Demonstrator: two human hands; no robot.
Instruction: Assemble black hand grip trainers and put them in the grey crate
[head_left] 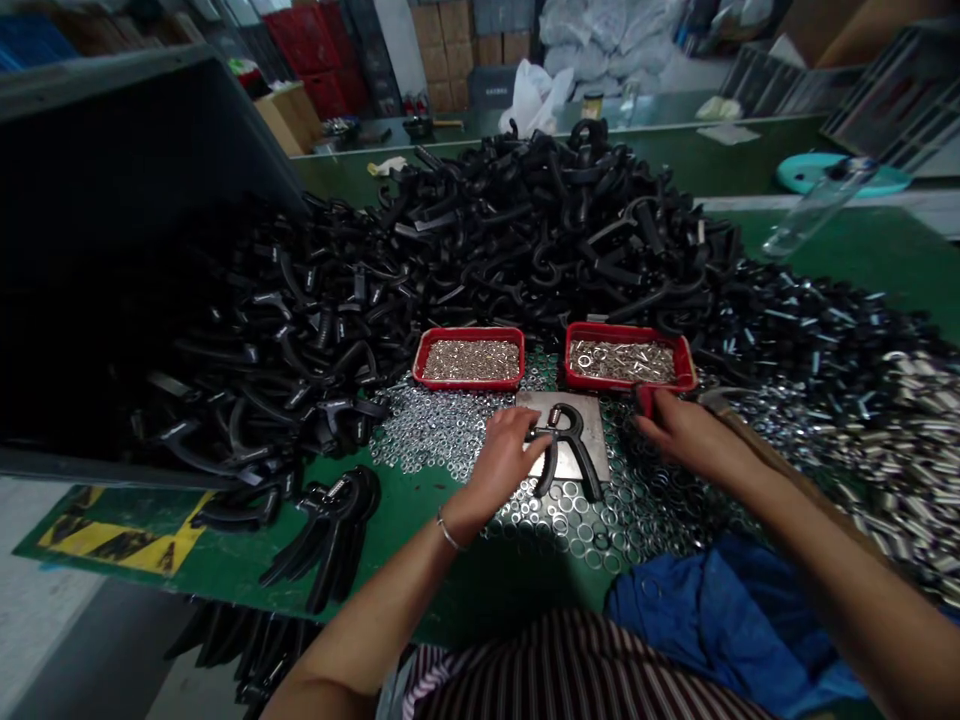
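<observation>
A black hand-gripper frame [568, 448] lies on a small grey metal plate [592, 420] in front of me. My left hand [506, 455] rests on its left handle, fingers curled and pinching it. My right hand [686, 432] is closed near the front corner of the right red tray [684, 372], with a hammer [724, 402] lying under or beside it; whether it grips the hammer is unclear. The right tray holds silvery metal parts; the left red tray [470, 382] holds small rings.
A huge heap of black plastic handles [525, 230] covers the green table [420, 490]. Loose washers [435, 430] lie around the plate, metal pins [900, 440] at the right. Finished grippers [330, 525] sit left. A dark bin [112, 250] stands far left, blue cloth [720, 610] near my lap.
</observation>
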